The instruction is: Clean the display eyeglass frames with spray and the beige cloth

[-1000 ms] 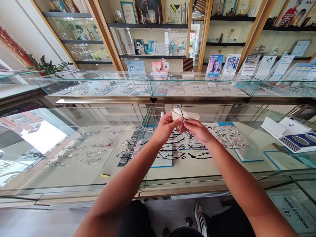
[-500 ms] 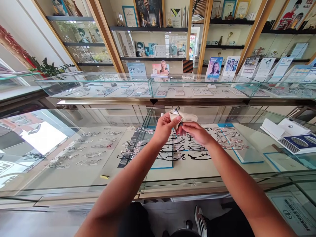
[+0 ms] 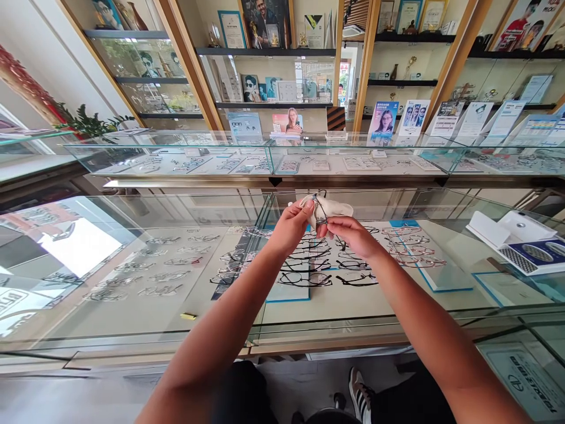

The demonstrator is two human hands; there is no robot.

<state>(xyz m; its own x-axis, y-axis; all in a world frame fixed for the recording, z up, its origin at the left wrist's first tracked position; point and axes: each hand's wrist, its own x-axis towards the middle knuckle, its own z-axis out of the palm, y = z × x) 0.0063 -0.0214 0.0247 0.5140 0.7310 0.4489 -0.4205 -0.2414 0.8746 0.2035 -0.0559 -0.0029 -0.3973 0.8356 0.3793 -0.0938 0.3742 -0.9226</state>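
Nearest the camera, a black-and-white shoe (image 3: 359,391) stands on the floor below the near edge of the glass-topped table (image 3: 132,330). Both forearms reach over that edge towards the middle of the table. A small yellow piece (image 3: 188,316) lies under the glass near the near edge, left of the arms.

Above the middle of the table, held clear of the glass, the left hand (image 3: 291,227) and right hand (image 3: 351,232) meet. The left fingers are pinched on a pale cloth (image 3: 338,207), which is folded around one lens of a thin dark-framed pair of glasses (image 3: 321,209). The right fingers are closed narrowly on the frame just beside the cloth, and the loose part of the cloth hangs over them to the right.

Under the glass below the hands, rows of black frames (image 3: 304,278) lie on a tray, with lighter frames left and right of them. A white box (image 3: 516,238) sits open on the table near its right edge.

Past the far edge stands a second glass case (image 3: 273,156) with more frames in it. Behind it are leaflets, wall shelves (image 3: 265,52) with pictures and, at the far left, a green plant (image 3: 88,122).
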